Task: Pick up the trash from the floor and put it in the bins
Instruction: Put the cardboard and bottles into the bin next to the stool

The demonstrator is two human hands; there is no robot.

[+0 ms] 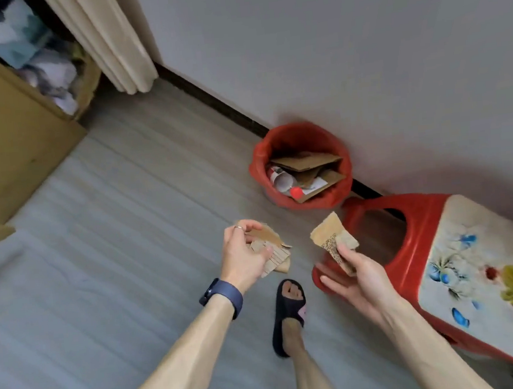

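Soft, even indoor light; slight blur, edges bowed by wide-angle.

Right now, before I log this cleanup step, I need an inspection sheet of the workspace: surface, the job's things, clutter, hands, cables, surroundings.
Surface: grey plank floor.
Job's things: torn cardboard scraps; cardboard piece; red-lined bin against the wall, part full of cardboard.
Clutter: red stool with a flowered top, beside the bin; open box of fabrics, far left.
Hands: left hand grips the scraps; right hand pinches the piece; both short of the bin.
Cables: nothing seen.
Surroundings: white wall, beige curtain, a black slipper.
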